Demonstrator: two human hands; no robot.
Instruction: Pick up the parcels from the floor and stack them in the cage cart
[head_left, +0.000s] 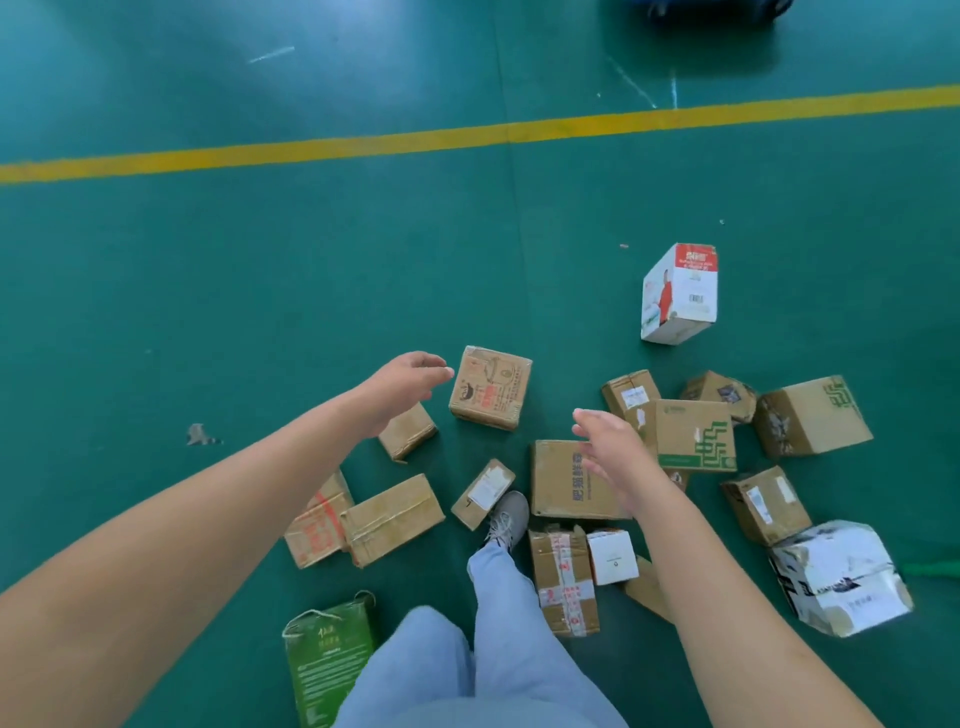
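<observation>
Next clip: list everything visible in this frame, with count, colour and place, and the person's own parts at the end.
floor: one, green, fills the view
yellow line: one, runs across the floor in the upper part
brown parcels: about a dozen, cardboard, scattered on the floor centre to right
red-and-white box: one, stands apart beyond the pile
small white box: one, lower centre
torn white parcel: one, lower right
green carton: one, with a cord handle, bottom edge
dark blue object: one, top edge, cut off
leg and shoe: light blue trousers, grey shoe, among the parcels
left hand: empty, fingers relaxed, beside a brown parcel
right hand: empty, open, over the pile
</observation>
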